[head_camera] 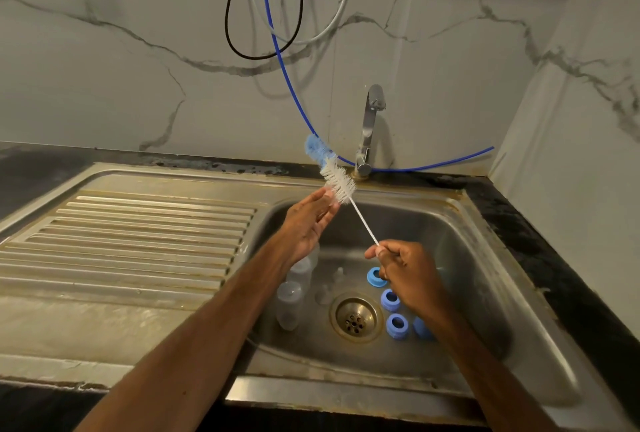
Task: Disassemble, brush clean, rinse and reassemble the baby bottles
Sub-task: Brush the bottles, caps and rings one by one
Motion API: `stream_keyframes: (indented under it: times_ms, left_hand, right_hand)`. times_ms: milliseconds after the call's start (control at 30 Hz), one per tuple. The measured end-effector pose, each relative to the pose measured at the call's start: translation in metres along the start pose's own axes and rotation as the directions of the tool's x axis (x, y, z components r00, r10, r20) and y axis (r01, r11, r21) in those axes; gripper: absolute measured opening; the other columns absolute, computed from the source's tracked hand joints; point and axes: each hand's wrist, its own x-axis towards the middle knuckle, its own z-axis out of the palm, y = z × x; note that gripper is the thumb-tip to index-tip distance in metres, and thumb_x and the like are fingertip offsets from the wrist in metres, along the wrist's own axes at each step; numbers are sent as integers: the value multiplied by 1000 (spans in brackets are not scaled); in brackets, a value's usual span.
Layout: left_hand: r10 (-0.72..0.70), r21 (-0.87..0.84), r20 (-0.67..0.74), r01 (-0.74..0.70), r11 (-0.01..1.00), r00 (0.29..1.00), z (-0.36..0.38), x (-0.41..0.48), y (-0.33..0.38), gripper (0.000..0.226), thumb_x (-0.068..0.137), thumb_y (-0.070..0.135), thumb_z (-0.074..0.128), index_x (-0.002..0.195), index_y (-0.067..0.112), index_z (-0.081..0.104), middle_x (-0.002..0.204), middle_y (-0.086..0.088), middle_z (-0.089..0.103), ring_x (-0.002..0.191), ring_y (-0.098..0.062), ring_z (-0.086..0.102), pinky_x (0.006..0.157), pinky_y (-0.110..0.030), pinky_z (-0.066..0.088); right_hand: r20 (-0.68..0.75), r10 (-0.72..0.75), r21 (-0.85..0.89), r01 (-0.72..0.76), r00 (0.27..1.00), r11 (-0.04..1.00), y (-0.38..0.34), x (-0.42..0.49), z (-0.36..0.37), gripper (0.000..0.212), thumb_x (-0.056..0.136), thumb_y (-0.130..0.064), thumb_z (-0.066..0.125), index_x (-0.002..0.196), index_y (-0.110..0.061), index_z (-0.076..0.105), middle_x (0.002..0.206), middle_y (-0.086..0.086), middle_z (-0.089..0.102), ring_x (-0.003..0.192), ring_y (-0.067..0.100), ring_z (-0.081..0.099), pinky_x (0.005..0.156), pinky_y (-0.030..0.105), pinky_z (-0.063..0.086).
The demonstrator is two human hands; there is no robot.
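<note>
Head view shows me over the sink [467, 258], holding the brush [337, 182] up above the basin so any drip falls inside and not on the counter [519, 224]. My right hand [405, 272] pinches the bare end of the wire stem between thumb and curled fingers [375, 253]. That far-back grip leaves the whole bristle head free and slanted up toward the tap [369, 130]. My left hand [308, 224] is spread flat, its fingers [323, 205] straight and holding nothing. The tips just touch the white bristles, I judge to steady the head or check it before use. The blue tuft at the tip points away from me, near the blue hose [287, 78] that hangs down the wall. The bottles [291, 296] are down in the basin, left of the drain [356, 317] and partly under my left forearm, clear and with their tops off. I cannot tell whether they lean or lie. The blue rings [390, 300] sit in a loose group right of the drain, one half hidden behind my right wrist. The clear teats [337, 274] rest between bottles and rings, faint against the steel. With everything apart and gathered low in the basin, disassembly looks done and brushing comes next. No water is visible at the tap. My free left hand seems best placed to pick up a bottle.
</note>
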Motion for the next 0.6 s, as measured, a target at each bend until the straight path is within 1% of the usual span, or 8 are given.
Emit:
stream_keyframes:
  times_ms: [100,167,267,300,367,467,533,600]
  left_hand:
    - [-6,10,-10,6,1000,1000,-1,0,1,26,94,6,68,120,5,68,120,-15,73,101,-20,74,78,-23,60]
    - [-18,62,40,16,998,999,2,-4,0,27,95,7,68,121,5,68,118,-15,73,99,-19,74,79,-24,60]
    - [-35,77,133,25,997,991,7,-8,-2,33,94,9,70,125,2,66,119,-16,73,102,-19,73,82,-24,59]
    - [-32,71,131,23,997,991,8,-9,-3,34,92,9,71,125,2,66,119,-16,73,103,-20,73,83,-25,59]
    - [-13,56,98,8,998,995,8,-9,-4,37,90,12,75,125,4,66,119,-14,74,107,-21,73,83,-24,59]
    - [10,44,66,-13,999,998,4,-3,1,39,88,17,77,124,5,68,120,-12,74,105,-18,73,81,-22,58]
    - [-1,72,63,-3,997,998,0,-2,4,38,87,18,79,122,5,69,120,-12,74,97,-14,73,79,-21,58]
    - [-38,150,97,23,988,995,1,-6,3,40,88,19,78,123,4,69,117,-13,74,90,-14,72,77,-21,58]
  right_hand:
    - [2,-2,4,2,1000,1000,3,0,1,30,102,-11,53,84,-23,74,69,19,67,61,43,59,54,49,52]
    - [-13,-5,-5,5,1000,1000,2,2,-1,31,101,-11,52,83,-23,74,72,22,68,61,40,61,58,47,54]
    - [-36,-11,-6,11,999,1000,-1,3,-2,31,101,-9,51,83,-20,73,72,28,66,54,29,56,53,35,49]
    - [-37,-11,-3,11,999,1000,-1,3,-2,30,101,-9,51,84,-20,73,74,27,67,56,32,59,54,37,51]
    - [-27,-14,-8,14,1000,1000,0,2,0,30,102,-12,52,84,-22,73,77,23,70,67,39,66,64,48,57]
    - [-8,-25,-8,25,1000,1000,3,0,0,31,102,-13,52,83,-26,73,79,22,70,73,43,67,69,56,55]
    - [-7,-29,-6,29,1000,1000,2,0,-2,31,102,-13,52,83,-25,73,79,24,70,71,43,66,68,55,56]
    - [-14,-24,-5,24,1000,1000,0,1,-4,32,102,-10,51,83,-23,73,76,27,68,61,38,61,63,48,56]
